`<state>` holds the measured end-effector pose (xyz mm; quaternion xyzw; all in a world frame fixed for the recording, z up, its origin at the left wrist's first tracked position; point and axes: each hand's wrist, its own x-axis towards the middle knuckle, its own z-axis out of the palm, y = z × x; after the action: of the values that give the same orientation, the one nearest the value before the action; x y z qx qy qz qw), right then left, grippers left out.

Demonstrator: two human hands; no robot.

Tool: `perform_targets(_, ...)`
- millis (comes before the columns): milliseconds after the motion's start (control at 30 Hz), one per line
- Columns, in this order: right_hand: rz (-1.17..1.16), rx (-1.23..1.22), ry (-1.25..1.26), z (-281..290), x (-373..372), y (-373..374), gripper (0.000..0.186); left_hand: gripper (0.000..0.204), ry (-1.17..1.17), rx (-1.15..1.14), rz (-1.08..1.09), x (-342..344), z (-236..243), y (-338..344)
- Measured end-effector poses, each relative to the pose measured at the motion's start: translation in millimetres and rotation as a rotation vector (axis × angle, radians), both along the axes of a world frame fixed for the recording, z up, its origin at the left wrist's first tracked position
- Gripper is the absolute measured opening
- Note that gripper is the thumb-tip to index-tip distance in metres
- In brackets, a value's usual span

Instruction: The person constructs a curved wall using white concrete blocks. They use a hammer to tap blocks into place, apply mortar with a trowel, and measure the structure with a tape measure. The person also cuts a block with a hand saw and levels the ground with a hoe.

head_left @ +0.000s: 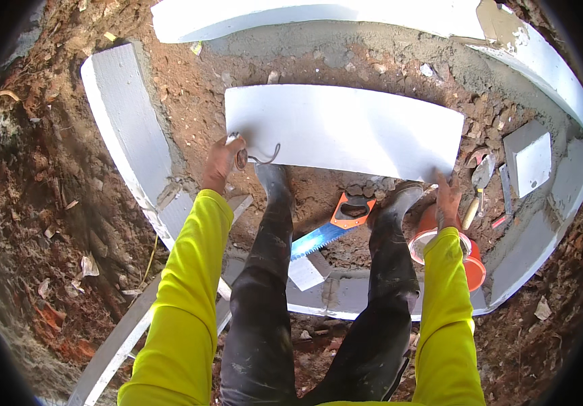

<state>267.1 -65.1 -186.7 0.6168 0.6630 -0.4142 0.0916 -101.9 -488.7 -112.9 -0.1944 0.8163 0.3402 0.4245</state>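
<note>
A long white block [345,128] with a slightly curved far edge lies crosswise in front of my boots. At its left end, my left hand [221,162] is closed around a small hooked tool [266,160], whose bent dark rod curves over the block's near edge; its exact kind is unclear. My right hand [448,196] is at the block's near right corner, fingers against the edge. Below that hand stands an orange bucket [474,267], partly hidden by my sleeve. A handsaw [329,233] with an orange and black handle lies between my boots.
Mortared blocks form a curved low wall around me, with a left section [129,115] and a far white section [318,13]. On the soil at right are a trowel [483,174], a hammer [479,157] and a loose block [529,162]. A small offcut [308,271] sits by the saw.
</note>
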Motion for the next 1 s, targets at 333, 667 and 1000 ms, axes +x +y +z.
perform_targets(333,0.315,-0.541,0.474,113.5,-160.1,-184.2,0.03,0.052,0.063,-0.161,-0.924,68.1,63.2,32.7)
perform_targets(667,0.228,-1.03,0.312,107.7,-220.5,-299.0,0.019,0.05,0.001,0.027,-0.995,31.8,83.7,-20.9)
perform_targets(1000,0.145,-0.546,0.386,65.1,-236.2,-184.8,0.026,0.026,0.264,-0.145,-1.054,-98.0,21.9,-81.0)
